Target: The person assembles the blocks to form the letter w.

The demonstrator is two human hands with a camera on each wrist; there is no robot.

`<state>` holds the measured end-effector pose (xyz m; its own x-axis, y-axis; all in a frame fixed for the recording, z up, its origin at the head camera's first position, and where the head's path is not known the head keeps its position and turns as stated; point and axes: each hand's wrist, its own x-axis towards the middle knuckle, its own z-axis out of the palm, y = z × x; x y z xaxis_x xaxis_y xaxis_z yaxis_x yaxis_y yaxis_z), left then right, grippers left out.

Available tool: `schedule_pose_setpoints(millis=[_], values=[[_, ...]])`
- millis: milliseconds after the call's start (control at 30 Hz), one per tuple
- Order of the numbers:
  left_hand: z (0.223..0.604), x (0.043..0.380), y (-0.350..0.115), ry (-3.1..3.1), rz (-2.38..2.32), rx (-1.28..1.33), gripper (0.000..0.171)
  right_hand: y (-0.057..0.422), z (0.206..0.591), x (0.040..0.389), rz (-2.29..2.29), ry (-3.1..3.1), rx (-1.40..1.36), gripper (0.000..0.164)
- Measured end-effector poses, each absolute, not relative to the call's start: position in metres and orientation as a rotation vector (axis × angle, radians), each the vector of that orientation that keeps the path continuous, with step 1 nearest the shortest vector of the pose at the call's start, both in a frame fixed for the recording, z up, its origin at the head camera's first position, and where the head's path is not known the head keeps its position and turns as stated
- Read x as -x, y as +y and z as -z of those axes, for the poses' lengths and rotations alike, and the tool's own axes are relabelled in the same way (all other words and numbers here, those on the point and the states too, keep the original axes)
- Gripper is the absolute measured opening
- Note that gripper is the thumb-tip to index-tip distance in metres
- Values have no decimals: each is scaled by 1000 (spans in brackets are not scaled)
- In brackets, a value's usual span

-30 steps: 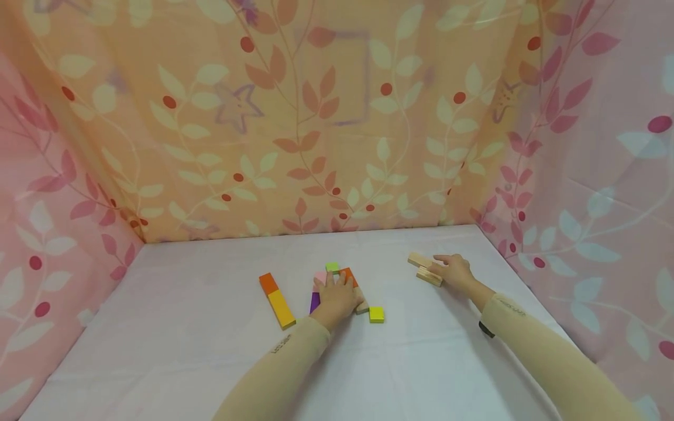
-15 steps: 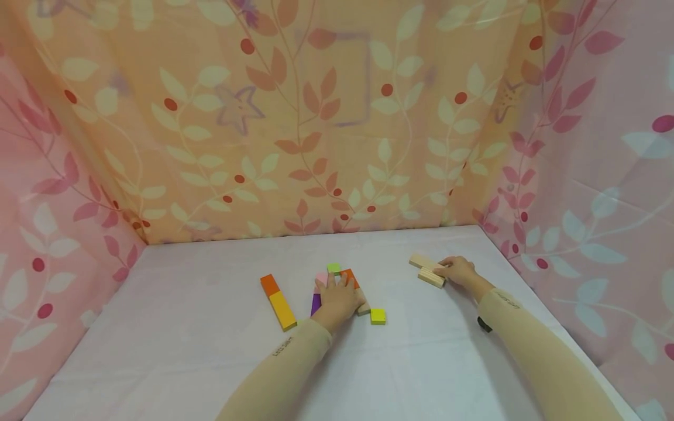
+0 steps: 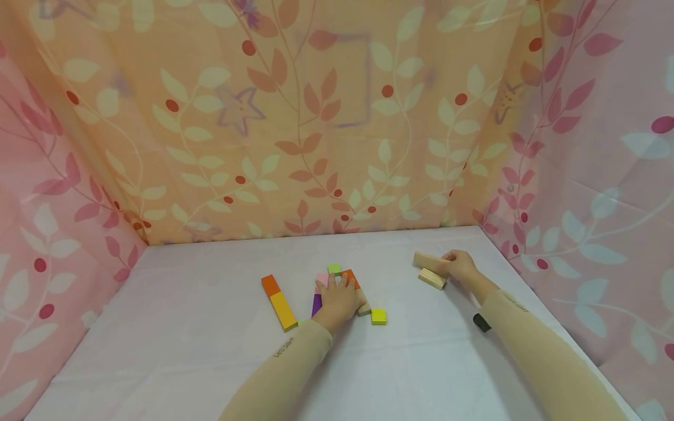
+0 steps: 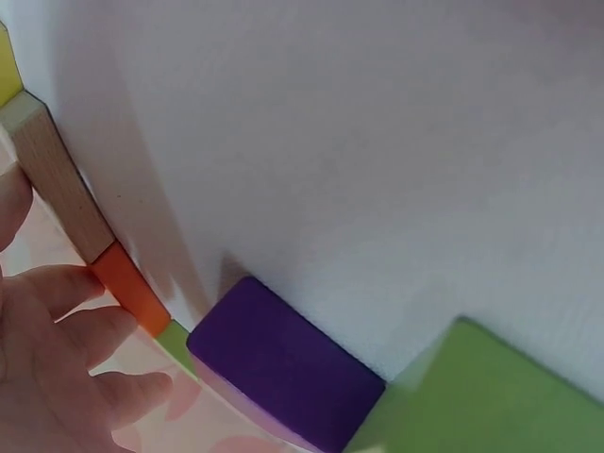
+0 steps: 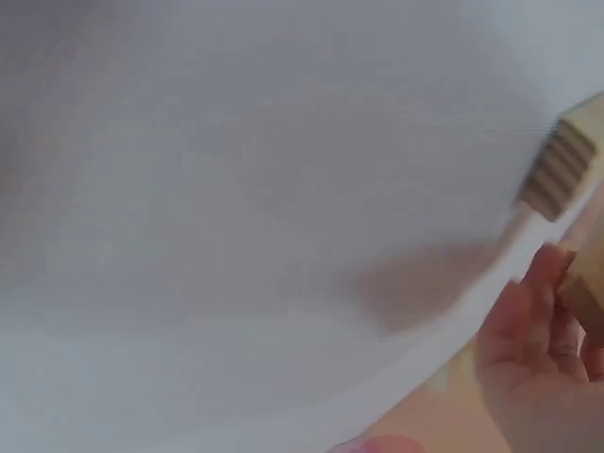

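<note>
My left hand [image 3: 337, 303] lies spread over a group of coloured wooden blocks, fingertips at an orange block [image 3: 350, 278] and a plain wooden block [image 4: 64, 179]. A pink block [image 3: 322, 279] and a purple block [image 4: 283, 363] line the group's left side, partly covered by the hand. At its far end sits a small green block [image 3: 334, 269]; another green block [image 4: 500, 401] shows large in the left wrist view. Farther right, my right hand [image 3: 463, 268] pinches one end of a long plain wooden block [image 3: 429, 261]. Just below it lies a grooved wooden block [image 3: 432, 279].
Left of the group, an orange block [image 3: 271, 285] and a yellow block [image 3: 284, 311] lie end to end on the white cloth [image 3: 174, 339]. A small bright yellow block [image 3: 378, 317] sits at the group's right. Patterned curtains [image 3: 295, 146] enclose the back and sides.
My right fingers have closed on the long plain wooden block's end and its position has shifted slightly right, tilting away from the grooved block. My left hand stays in place.
</note>
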<state>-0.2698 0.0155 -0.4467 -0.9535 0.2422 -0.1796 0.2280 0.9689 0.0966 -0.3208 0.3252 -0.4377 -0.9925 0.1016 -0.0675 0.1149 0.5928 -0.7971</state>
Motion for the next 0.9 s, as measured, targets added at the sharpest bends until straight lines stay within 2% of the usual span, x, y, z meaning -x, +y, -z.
schedule_pose_setpoints(millis=[100,267,367,667,900], values=[[445,269,16,2926,-120,-348,62,322,429,318,1522,2744,-186,36],[444,269,16,2922,-138,-332,61,314,419,317,1666,2656,-217,54],[443,270,15,2921,-171,-315,62,307,417,318,1724,2596,-234,58],[443,268,16,2917,-152,-328,62,277,425,318,1796,2412,-160,43],[442,268,17,2918,-163,-328,62,255,438,317,1627,2434,-121,37]])
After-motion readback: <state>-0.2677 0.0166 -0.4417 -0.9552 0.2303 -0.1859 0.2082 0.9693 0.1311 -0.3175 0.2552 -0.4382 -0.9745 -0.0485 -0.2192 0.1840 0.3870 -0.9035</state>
